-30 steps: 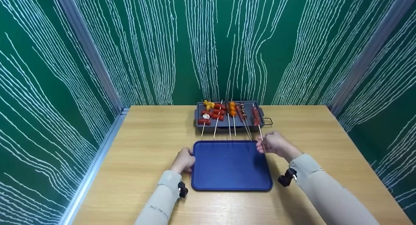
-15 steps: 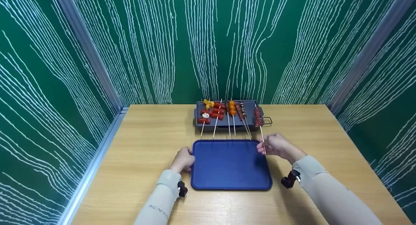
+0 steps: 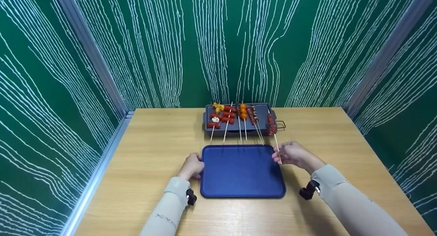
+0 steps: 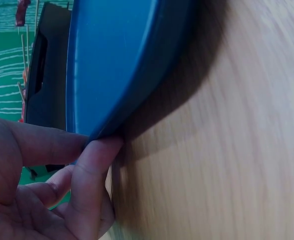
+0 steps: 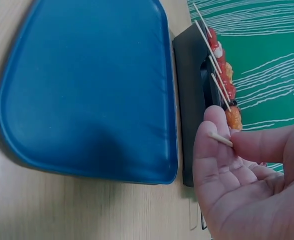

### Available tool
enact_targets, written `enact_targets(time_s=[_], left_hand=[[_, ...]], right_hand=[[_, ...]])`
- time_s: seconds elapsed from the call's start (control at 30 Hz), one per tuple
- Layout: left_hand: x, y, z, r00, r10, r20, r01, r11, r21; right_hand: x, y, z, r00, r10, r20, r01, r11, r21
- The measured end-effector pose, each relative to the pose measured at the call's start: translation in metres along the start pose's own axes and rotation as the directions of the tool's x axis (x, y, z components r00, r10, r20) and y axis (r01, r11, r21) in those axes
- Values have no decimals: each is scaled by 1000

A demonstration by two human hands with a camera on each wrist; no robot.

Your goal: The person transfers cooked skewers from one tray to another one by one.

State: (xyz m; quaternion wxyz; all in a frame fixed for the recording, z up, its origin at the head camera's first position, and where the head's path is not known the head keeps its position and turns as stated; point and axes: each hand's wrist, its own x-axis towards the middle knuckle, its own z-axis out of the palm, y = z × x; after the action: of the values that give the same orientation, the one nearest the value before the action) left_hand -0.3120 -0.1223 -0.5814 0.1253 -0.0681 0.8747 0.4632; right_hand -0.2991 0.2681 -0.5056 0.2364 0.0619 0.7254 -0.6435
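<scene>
My left hand (image 3: 192,165) pinches the left rim of a blue tray (image 3: 242,171); in the left wrist view the thumb and a finger (image 4: 99,155) close on the tray's edge. Beyond the tray's right corner, my right hand (image 3: 293,155) pinches the bare stick end of a red meat skewer (image 3: 271,123). The skewer's meat overlaps the right edge of a dark grill pan (image 3: 263,115) in the head view. From the right wrist, the stick's tip (image 5: 220,139) shows between thumb and fingers.
On the pan lie several more skewers, among them red sausages (image 3: 228,115), orange balls (image 3: 243,111) and a yellow piece (image 3: 218,107). Their sticks point toward the tray. A wire handle (image 3: 281,124) juts from the pan's right side. Green walls (image 3: 225,58) enclose the wooden table (image 3: 153,144).
My right hand has moved slightly right and toward me, drawing the meat skewer to the pan's right edge. The left hand stays on the tray's rim.
</scene>
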Motion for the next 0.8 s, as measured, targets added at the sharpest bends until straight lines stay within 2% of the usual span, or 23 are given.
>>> enact_targets(time_s=[0.13, 0.33, 0.53, 0.8], left_hand=[[-1, -1, 0, 1000, 11, 0, -11, 1000, -6], [1, -2, 1, 1000, 30, -1, -30, 999, -17], [1, -2, 1, 999, 33, 0, -33, 999, -15], [1, 0, 1, 1000, 25, -1, -25, 1000, -9]], right_hand=[[-4, 3, -1, 1000, -5, 20, 5, 1000, 1], [-8, 7, -2, 1000, 0, -4, 0, 1000, -23], [-11, 10, -2, 999, 32, -21, -34, 998, -61], [-17, 16, 2, 998, 63, 7, -62, 995, -84]])
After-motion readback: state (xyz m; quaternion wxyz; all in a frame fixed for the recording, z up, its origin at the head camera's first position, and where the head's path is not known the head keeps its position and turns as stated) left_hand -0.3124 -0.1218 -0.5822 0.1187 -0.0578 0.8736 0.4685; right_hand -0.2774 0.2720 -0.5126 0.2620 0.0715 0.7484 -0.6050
